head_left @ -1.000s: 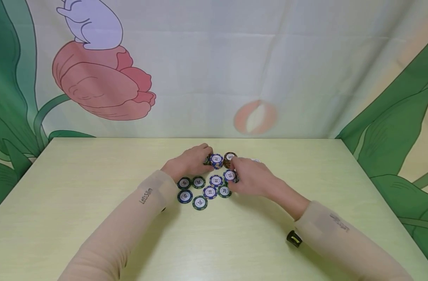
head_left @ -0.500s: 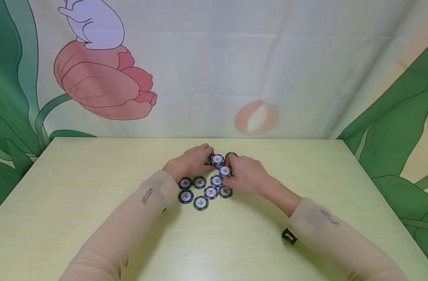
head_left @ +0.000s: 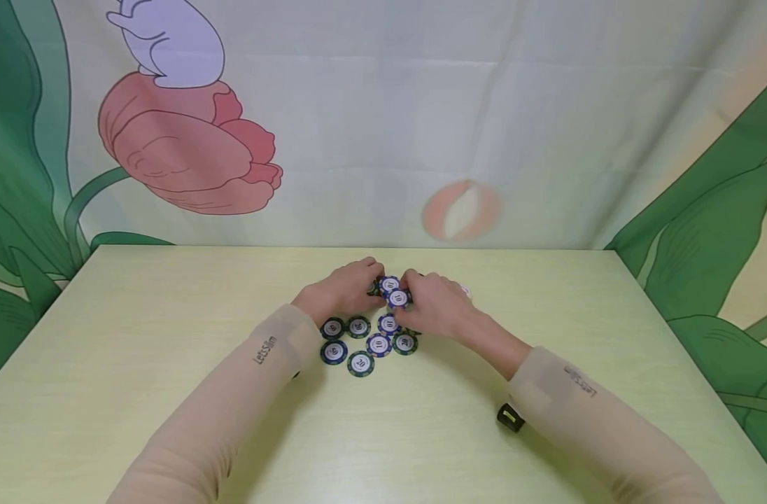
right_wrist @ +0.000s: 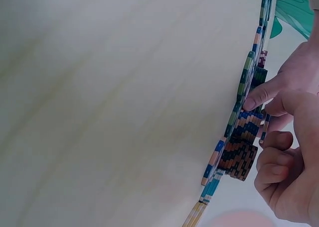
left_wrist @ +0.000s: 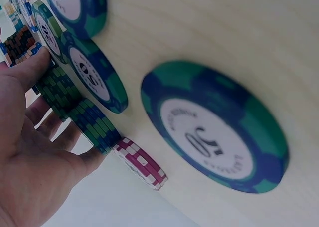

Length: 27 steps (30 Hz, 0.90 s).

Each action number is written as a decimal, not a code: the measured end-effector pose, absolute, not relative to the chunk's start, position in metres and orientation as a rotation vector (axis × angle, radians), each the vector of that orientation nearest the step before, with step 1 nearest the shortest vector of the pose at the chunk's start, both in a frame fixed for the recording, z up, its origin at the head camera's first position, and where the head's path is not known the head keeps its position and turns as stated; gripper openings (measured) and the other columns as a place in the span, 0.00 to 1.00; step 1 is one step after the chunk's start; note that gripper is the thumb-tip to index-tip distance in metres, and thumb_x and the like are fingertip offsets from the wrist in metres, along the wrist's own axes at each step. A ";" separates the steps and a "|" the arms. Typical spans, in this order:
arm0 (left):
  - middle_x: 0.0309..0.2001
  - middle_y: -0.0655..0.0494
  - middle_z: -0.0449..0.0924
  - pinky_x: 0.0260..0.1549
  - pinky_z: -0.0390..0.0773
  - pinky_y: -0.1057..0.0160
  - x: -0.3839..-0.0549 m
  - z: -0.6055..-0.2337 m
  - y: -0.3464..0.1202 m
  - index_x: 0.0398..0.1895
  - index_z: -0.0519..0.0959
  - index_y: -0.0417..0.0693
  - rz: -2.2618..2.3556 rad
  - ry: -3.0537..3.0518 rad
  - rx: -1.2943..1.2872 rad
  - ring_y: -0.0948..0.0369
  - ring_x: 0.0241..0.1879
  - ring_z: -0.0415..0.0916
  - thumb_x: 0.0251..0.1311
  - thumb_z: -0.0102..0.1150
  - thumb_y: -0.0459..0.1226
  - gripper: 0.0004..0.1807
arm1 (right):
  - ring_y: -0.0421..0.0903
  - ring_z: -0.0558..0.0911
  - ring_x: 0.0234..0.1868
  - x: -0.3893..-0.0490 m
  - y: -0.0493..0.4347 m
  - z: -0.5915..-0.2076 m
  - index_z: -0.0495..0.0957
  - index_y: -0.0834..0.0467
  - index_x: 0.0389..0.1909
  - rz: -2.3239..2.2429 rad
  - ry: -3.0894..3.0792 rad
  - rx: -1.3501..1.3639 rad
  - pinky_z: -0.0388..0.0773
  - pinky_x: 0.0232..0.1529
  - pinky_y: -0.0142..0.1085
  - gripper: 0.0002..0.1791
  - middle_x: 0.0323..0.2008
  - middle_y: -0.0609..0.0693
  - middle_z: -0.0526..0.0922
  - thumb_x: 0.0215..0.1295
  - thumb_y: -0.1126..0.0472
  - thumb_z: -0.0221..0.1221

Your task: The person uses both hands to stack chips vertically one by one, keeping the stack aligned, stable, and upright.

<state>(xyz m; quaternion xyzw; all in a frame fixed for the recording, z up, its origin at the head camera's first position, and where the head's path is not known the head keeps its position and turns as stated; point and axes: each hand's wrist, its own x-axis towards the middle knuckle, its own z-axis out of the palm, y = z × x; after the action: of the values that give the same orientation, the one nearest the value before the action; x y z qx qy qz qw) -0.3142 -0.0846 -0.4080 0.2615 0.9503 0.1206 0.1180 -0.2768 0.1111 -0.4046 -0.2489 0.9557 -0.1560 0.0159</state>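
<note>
In the head view my right hand (head_left: pixel 437 304) pinches a blue poker chip (head_left: pixel 398 299) marked 10, at the front edge of a stack of blue chips (right_wrist: pixel 247 125). My left hand (head_left: pixel 346 288) is bent around a stack of dark green chips (left_wrist: pixel 59 90), thumb at the front and fingers behind. A blue-and-green stack (left_wrist: pixel 93 123) stands beside it at the little finger. The brown stack (right_wrist: pixel 238 158) stands on the other side of the blue one, mostly hidden by my right hand in the head view.
Loose chips lie in front of the stacks, among them a green 20 (head_left: pixel 361 364), a blue-green 50 (head_left: pixel 334 352) and a blue 10 (head_left: pixel 378 344). Red-and-white chips (left_wrist: pixel 142 162) sit at the left end of the row. A printed cloth (head_left: pixel 358 140) hangs behind the table (head_left: pixel 383 441).
My right hand has moved left and slightly back, carrying the blue chip from the right of the loose chips to the blue stack. My left hand has stayed in place.
</note>
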 end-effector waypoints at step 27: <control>0.58 0.47 0.72 0.60 0.73 0.54 -0.315 -0.409 -0.086 0.60 0.73 0.41 0.372 2.779 0.783 0.52 0.53 0.72 0.71 0.62 0.44 0.22 | 0.44 0.80 0.24 -0.285 0.105 -0.403 0.76 0.61 0.56 -0.478 2.982 -0.829 0.77 0.23 0.36 0.19 0.33 0.52 0.84 0.68 0.57 0.64</control>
<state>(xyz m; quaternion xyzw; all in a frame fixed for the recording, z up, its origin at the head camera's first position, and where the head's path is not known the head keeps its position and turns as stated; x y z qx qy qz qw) -0.3148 -0.0856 -0.4088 0.2673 0.9483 0.1269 0.1148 -0.2851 0.1054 -0.4035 -0.2646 0.9522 -0.1526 0.0049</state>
